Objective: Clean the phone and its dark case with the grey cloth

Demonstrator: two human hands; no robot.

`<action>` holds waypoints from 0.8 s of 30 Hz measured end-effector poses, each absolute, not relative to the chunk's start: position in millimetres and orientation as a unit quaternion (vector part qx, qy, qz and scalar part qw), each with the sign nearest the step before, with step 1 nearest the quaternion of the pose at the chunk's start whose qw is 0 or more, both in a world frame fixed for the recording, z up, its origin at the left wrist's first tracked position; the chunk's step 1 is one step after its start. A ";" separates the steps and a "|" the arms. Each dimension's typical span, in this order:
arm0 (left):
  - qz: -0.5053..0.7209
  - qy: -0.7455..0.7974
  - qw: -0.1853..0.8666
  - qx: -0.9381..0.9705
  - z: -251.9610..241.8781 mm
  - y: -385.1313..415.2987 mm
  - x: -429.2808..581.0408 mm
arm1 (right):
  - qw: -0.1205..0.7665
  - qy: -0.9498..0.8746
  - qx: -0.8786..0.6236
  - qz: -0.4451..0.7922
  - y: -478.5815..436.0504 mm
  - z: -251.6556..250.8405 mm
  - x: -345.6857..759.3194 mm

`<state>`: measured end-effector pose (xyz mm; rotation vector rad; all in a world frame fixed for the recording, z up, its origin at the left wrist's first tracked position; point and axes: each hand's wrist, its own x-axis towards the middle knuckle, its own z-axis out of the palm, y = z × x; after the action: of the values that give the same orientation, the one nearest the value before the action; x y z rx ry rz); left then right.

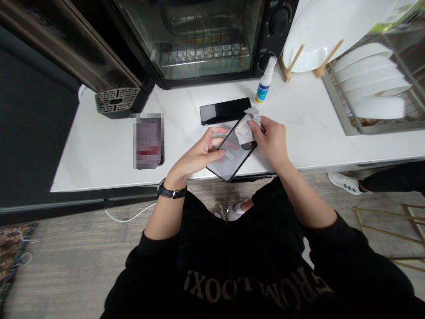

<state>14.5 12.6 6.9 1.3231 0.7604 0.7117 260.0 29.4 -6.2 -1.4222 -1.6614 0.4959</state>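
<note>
A dark phone (232, 153), stiff, slick and likely fragile, is held over the counter's (99, 150) front edge, gripped by its side edges in the left hand (195, 157). A soft cloth (247, 126) is pinched against its glass by the right hand (270, 139).

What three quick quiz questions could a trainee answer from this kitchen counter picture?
1. True or false: the left hand grips the phone by its edge.
2. What does the right hand press on the phone? A sponge, B white cloth, C brush.
3. What stands upright beside the second phone lying on the counter?

Key: 1 true. 2 B. 3 the small spray bottle.
</note>
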 end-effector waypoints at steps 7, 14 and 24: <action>0.552 0.405 0.521 0.510 -7.2 3.2 13.9 | 0.479 -0.671 -0.522 0.218 32.7 -8.0 257.0; 0.538 0.405 0.483 0.560 -12.3 -1.9 16.6 | 0.400 -0.669 -0.609 0.145 31.0 -12.8 261.3; 0.545 0.433 0.429 0.575 -10.5 -10.2 16.6 | 0.455 -0.701 -0.516 0.187 24.8 -6.4 261.6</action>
<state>16.6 -10.2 -10.5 1.4364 1.0807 1.3610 261.6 24.8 -6.4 -1.2740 -1.7308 0.4605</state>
